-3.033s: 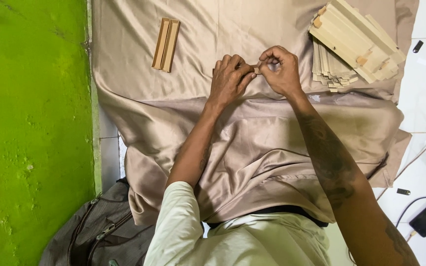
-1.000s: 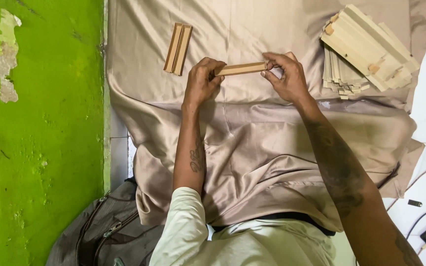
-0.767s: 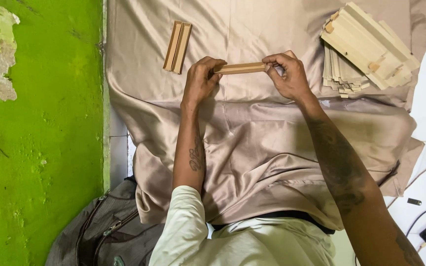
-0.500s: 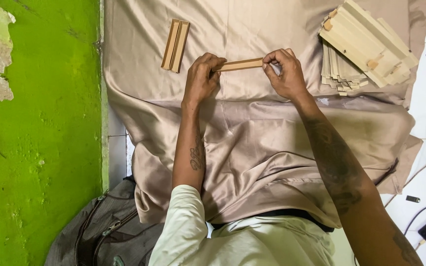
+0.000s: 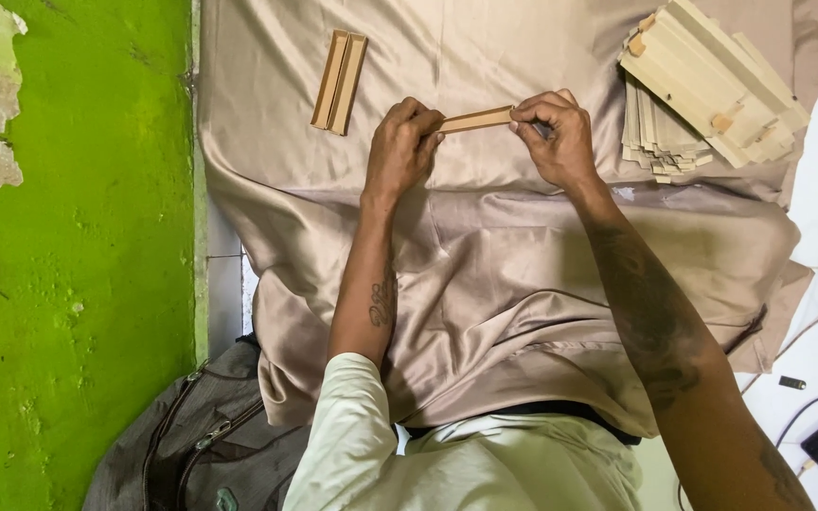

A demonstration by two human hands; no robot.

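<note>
While a beige satin cloth [image 5: 485, 274] covers the lap and the surface ahead, a green wall [image 5: 68, 284] runs along the left — a grey bag [image 5: 191, 445] at its foot. Upper right, a stack of pale cardboard pieces [image 5: 702, 85] lies on the cloth; upper left, a folded tan pair [image 5: 339, 68]. Left hand [image 5: 400, 151] and right hand [image 5: 556, 137] each pinch one end of a narrow tan strip [image 5: 475, 119], fingers clamped — held level just above the cloth.

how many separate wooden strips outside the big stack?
3: one strip held between the left hand and right hand, two side by side on the cloth. The stack may hide more.
</note>
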